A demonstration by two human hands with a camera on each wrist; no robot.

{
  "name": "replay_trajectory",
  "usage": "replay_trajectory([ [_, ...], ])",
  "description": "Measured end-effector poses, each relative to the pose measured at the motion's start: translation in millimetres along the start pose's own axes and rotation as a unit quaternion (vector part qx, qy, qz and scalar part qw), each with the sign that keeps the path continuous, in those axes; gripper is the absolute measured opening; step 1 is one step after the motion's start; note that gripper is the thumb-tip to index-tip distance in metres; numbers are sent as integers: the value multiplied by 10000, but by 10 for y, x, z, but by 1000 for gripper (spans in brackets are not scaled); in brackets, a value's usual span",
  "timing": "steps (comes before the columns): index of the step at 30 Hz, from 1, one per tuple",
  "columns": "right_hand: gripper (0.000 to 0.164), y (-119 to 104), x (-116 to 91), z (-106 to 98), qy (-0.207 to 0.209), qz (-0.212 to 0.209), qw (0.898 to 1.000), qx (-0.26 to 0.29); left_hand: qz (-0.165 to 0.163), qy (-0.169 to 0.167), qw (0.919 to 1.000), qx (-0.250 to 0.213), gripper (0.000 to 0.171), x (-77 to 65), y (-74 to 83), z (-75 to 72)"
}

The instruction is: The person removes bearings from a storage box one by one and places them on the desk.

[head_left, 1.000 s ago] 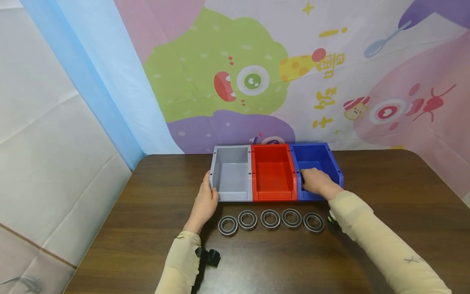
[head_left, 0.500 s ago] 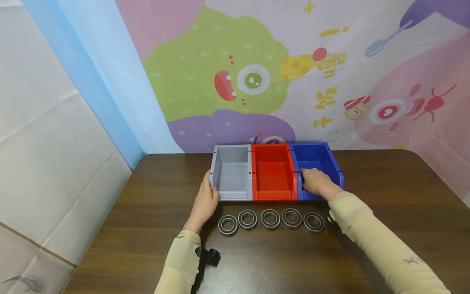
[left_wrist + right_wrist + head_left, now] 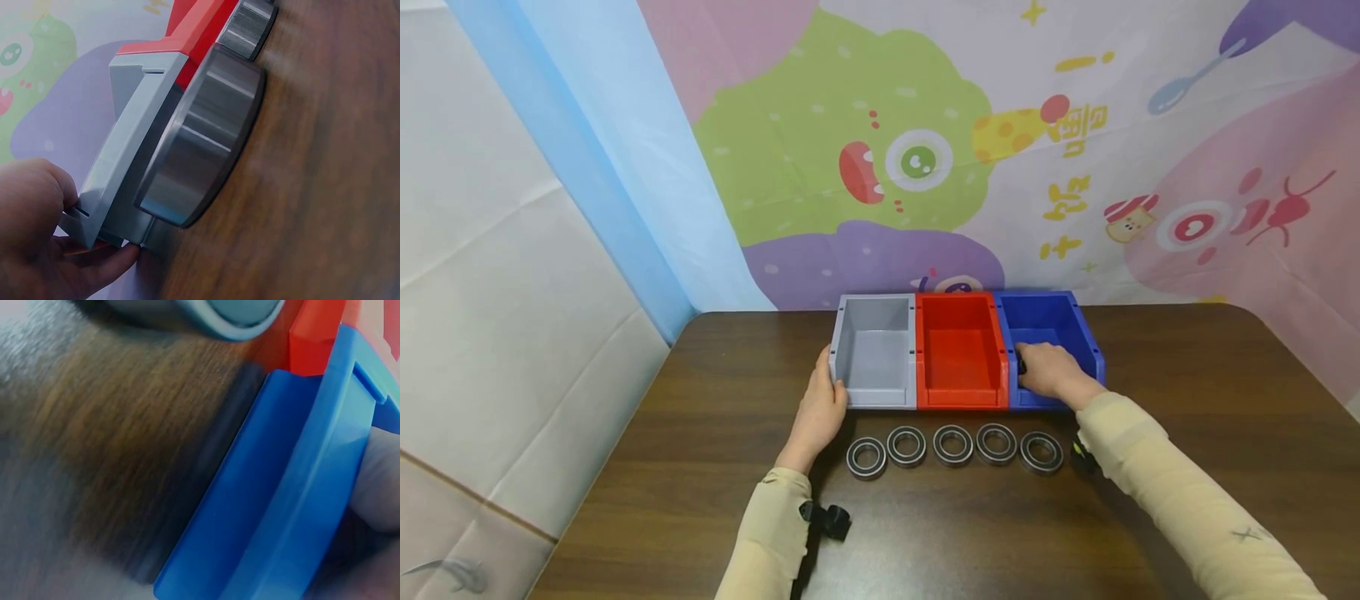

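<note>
Three bins stand joined side by side: a grey bin (image 3: 875, 397), a red bin (image 3: 962, 398) and a blue bin (image 3: 1086, 333). My left hand (image 3: 820, 410) grips the grey bin's outer side near its front corner; in the left wrist view its thumb lies above and fingers reach beneath. My right hand (image 3: 1051, 368) reaches into the blue bin, fingers curled down by its left wall. At those fingertips a small dark object (image 3: 1021, 364) shows, mostly hidden. Several ball bearings lie in a row before the bins, one bearing (image 3: 206, 137) close to the left wrist camera.
A brown wooden table (image 3: 925, 550) bears everything. Behind the bins hangs a printed cloth (image 3: 850, 100), close to their back walls. Nearest the right forearm lies the rightmost bearing (image 3: 1026, 452). A black wrist camera (image 3: 835, 522) sticks out from the left sleeve.
</note>
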State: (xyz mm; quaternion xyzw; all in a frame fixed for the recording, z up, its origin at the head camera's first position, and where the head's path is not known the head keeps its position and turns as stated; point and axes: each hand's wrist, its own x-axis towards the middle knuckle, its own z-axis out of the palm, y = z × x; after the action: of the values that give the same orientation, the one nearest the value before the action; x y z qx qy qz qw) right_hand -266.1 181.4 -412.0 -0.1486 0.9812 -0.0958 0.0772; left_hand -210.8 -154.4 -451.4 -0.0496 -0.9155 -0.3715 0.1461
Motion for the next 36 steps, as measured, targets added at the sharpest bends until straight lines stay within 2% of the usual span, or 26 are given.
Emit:
replay_trajectory([
  [7, 52, 18, -6, 12, 15, 16, 9999, 101, -35, -17, 10000, -22, 58, -2, 3, 0],
  [13, 46, 30, -16, 23, 45, 8, 9996, 268, -30, -22, 10000, -52, 58, 3, 8, 2],
  [27, 42, 45, -28, 42, 33, -36, 9997, 237, -112, -17, 9999, -27, 58, -4, 10, 0],
  [36, 36, 70, -67, -4, 13, -219, 9996, 195, -66, 10, 10000, -36, 58, -7, 11, 2],
])
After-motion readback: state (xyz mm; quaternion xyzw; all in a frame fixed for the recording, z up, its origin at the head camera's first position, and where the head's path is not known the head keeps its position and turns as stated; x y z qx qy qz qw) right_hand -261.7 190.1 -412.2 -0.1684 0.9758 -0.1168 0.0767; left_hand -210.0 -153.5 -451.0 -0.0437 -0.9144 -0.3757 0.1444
